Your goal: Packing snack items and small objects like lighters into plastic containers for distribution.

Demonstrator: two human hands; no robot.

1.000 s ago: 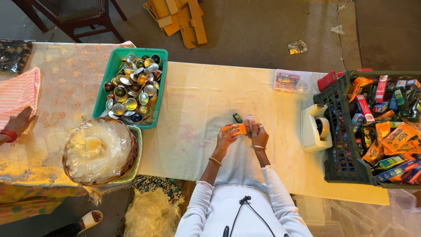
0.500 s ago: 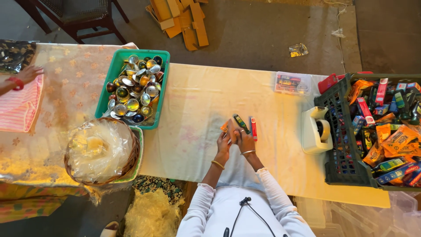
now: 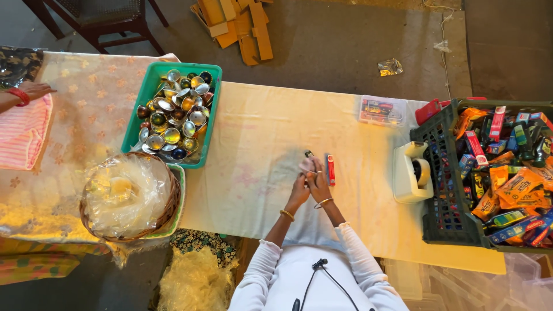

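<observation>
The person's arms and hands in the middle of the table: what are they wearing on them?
Both arms are in long white sleeves, pushed back from the wrists. The left hand has a thin gold-coloured bangle at its wrist, and the right hand has a similar one. A thin black cable with a small clip hangs down the white top.

Green tray (image 3: 142,118) of shiny multicoloured metal bowls (image 3: 173,115); pale yellow cloth on surface (image 3: 259,138); floral cream cloth (image 3: 86,109); pink striped fabric (image 3: 22,138); dark crate (image 3: 440,190), orange packets (image 3: 518,184); red slim box (image 3: 330,169).
</observation>
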